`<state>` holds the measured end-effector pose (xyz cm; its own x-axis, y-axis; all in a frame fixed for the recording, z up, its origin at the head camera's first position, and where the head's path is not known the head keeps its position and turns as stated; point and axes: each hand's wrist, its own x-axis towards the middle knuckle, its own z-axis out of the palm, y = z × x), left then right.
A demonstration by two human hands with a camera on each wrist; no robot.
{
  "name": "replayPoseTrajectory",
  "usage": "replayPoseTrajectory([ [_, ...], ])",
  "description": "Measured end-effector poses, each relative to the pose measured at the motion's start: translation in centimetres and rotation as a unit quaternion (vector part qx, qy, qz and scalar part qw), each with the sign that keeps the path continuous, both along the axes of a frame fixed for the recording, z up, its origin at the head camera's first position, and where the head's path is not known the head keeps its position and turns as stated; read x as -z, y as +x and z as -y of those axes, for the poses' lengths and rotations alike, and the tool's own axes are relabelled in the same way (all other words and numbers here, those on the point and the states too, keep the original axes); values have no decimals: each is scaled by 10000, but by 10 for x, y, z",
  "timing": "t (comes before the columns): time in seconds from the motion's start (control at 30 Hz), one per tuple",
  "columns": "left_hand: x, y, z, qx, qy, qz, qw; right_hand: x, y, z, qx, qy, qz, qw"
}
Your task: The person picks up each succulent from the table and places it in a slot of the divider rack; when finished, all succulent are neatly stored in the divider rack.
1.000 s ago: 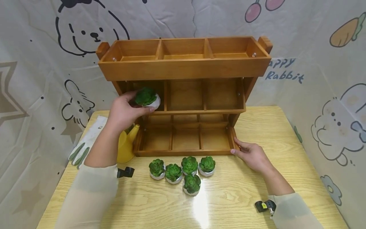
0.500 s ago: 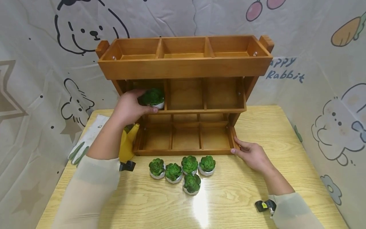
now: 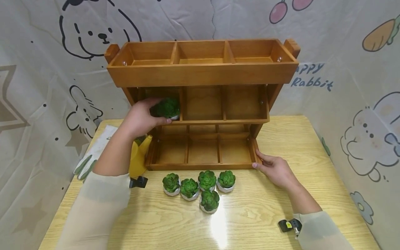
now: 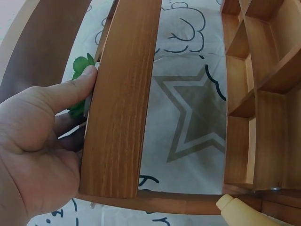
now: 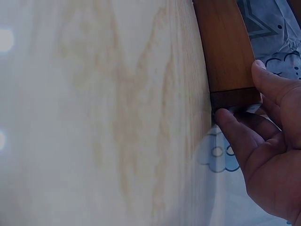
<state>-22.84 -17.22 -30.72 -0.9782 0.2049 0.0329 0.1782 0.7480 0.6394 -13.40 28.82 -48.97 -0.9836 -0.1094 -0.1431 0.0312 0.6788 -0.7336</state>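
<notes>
In the head view, the left hand (image 3: 140,116) holds a green succulent (image 3: 168,107) in a white pot, inside the left compartment of the middle tier of a wooden shelf (image 3: 203,75). Its thumb lies at that tier's front edge. The left wrist view shows the left hand (image 4: 42,141) with leaves (image 4: 77,110) partly hidden behind the front board (image 4: 122,99). The right hand (image 3: 276,170) grips the shelf's bottom right corner; in the right wrist view, the fingers of the right hand (image 5: 268,136) and its thumb lie around the board end (image 5: 235,96).
Several potted succulents (image 3: 210,200) stand on the table (image 3: 250,215) in front of the shelf. A yellow watering can (image 3: 137,159) stands at the shelf's left side, beside white and green gloves (image 3: 97,149). Printed cloth (image 3: 337,52) hangs behind and at the sides.
The left hand has moved the potted succulent right and into the middle tier's left compartment, and the pot has gone lower behind the front edge. The right hand stays at the corner.
</notes>
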Motion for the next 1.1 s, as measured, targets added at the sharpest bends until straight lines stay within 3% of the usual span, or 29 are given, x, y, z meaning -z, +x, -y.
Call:
replayPoseTrajectory([
  [0.37, 5, 6, 7, 163, 207, -286, 9992, 1, 0, 0, -39, 8, -31, 10000],
  [0.6, 11, 12, 10, 306, 918, -478, 9942, 1, 0, 0, -6, 15, -22, 10000],
  [0.8, 17, 32, 18, 330, 1717, -755, 9817, 0, 1, -1, 19, 69, -25, 10000],
  [1.1, 34, 68, 25, 66, 2191, -938, 9711, -1, -1, 1, 83, 90, 43, 9999],
])
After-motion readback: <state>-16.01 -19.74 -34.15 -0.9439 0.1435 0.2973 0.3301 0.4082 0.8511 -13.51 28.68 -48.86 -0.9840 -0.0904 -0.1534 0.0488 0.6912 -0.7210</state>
